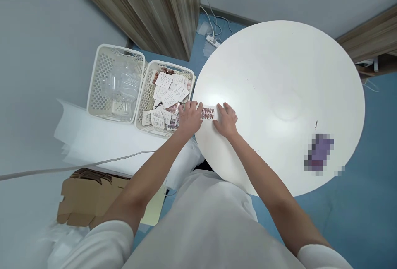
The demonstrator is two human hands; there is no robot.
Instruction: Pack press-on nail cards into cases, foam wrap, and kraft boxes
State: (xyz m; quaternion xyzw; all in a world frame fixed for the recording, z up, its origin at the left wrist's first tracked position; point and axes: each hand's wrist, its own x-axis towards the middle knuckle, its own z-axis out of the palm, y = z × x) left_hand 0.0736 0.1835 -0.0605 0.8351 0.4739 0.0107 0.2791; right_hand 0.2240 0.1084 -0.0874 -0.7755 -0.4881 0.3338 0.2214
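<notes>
A small clear pack of reddish press-on nails (207, 112) lies at the left edge of the round white table (279, 95). My left hand (190, 116) grips its left end with curled fingers. My right hand (226, 120) holds its right end, fingers bent down on it. Just left of my hands stands a white perforated basket (189, 75) filled with several similar packs and white cards.
A second white basket (102, 60) with clear plastic trays stands further left, both on white sheets. A flattened cardboard box (83, 198) lies on the blue floor below. A power strip (214, 41) and cables lie near the wooden cabinet. A blurred purple item (319, 153) rests on the table's right.
</notes>
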